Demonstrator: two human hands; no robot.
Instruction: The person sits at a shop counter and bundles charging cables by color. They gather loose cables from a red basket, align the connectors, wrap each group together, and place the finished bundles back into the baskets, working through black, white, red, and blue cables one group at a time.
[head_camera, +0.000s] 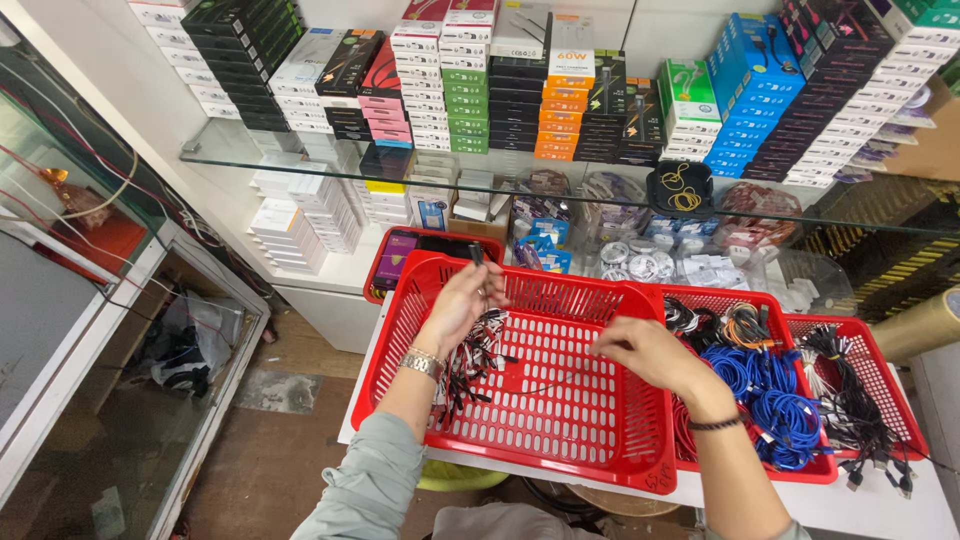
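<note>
My left hand (462, 302) is raised over the far left corner of a large red plastic basket (590, 440). It grips a bunch of short black, white and red cables (478, 352) that hang down into the basket; one black plug end (476, 253) sticks up above the fingers. My right hand (645, 352) hovers over the basket's middle, fingers pinched together on a thin dark cable end (545, 386) that trails left along the basket's floor. I wear a metal watch on the left wrist and a dark band on the right.
To the right stand two smaller red baskets, one with blue and orange cables (765, 390), one with black cables (850, 395). A glass shelf (300, 165) above carries stacked boxes. Bagged accessories lie behind the baskets. A glass cabinet (90, 330) stands on the left.
</note>
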